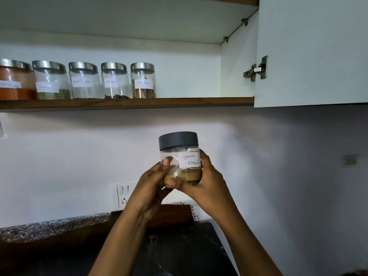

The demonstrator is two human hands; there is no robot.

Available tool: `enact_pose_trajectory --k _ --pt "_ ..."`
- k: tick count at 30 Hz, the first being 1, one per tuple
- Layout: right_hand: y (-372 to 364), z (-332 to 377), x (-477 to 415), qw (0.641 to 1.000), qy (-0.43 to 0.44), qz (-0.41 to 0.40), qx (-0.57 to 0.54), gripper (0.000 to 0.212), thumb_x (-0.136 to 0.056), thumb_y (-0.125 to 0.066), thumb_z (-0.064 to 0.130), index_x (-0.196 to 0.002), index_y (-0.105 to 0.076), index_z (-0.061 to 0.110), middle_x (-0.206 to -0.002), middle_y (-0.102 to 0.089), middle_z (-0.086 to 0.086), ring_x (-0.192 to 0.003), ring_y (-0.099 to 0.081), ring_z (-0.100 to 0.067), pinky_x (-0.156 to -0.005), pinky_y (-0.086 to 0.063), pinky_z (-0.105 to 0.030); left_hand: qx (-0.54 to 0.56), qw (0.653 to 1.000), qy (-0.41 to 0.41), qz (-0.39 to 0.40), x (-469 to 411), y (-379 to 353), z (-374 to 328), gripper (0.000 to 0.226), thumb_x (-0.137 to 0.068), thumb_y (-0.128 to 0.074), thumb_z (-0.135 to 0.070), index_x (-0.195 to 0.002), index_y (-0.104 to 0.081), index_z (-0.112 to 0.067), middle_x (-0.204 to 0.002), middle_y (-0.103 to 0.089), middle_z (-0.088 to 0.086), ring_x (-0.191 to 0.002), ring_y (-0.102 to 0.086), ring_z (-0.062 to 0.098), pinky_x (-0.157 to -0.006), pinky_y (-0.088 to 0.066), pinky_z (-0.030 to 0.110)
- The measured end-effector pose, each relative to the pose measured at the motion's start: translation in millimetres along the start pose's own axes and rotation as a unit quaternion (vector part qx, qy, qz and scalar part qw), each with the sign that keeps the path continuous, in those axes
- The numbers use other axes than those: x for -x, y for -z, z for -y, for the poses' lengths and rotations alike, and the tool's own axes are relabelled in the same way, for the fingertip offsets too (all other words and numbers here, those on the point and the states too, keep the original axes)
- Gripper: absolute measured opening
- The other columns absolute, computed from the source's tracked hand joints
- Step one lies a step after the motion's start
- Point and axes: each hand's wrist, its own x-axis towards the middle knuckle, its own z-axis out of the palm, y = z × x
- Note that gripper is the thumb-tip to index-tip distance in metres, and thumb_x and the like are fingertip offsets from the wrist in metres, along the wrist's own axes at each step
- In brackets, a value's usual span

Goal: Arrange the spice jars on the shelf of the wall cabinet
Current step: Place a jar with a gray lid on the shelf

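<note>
We hold the Garam Masala jar (180,158) upright below the shelf (127,102), our left hand (152,186) and right hand (207,181) both clasped round its lower half. It is clear, with a dark grey lid, a white handwritten label and brownish powder at the bottom. Farther up, five steel-lidded jars (83,80) stand in a row on the shelf's left, beside the open cabinet door (314,50).
</note>
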Motion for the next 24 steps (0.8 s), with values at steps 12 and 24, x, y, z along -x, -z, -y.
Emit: enact_pose_trajectory --k 12,24 --pt "22.4 5.7 -8.2 0.989 -0.028 0.046 -0.135 0.070 -0.063 -0.073 0.048 -0.124 -0.038 0.048 -0.109 -0.055 0.025 -0.097 -0.055 0.008 -0.075 -0.046 -0.009 -0.003 0.997 -0.053 -0.058 -3.7 -12.7 -7.7 0.049 -0.072 -0.059 -0.045 -0.104 -0.069 -0.010 -0.098 -0.075 0.012 -0.089 -0.072 0.021 -0.080 -0.059 0.031" --pt "23.0 6.7 -14.4 0.992 -0.022 -0.004 -0.123 0.058 -0.067 -0.081 0.035 -0.119 -0.055 0.034 -0.112 -0.067 0.012 -0.105 -0.063 -0.008 -0.089 -0.053 -0.026 -0.120 0.984 -0.127 -0.031 6.1 -20.4 -21.6 0.032 -0.089 -0.059 -0.029 -0.121 -0.061 -0.027 -0.109 -0.072 -0.008 -0.106 -0.064 0.005 -0.099 -0.047 0.034"
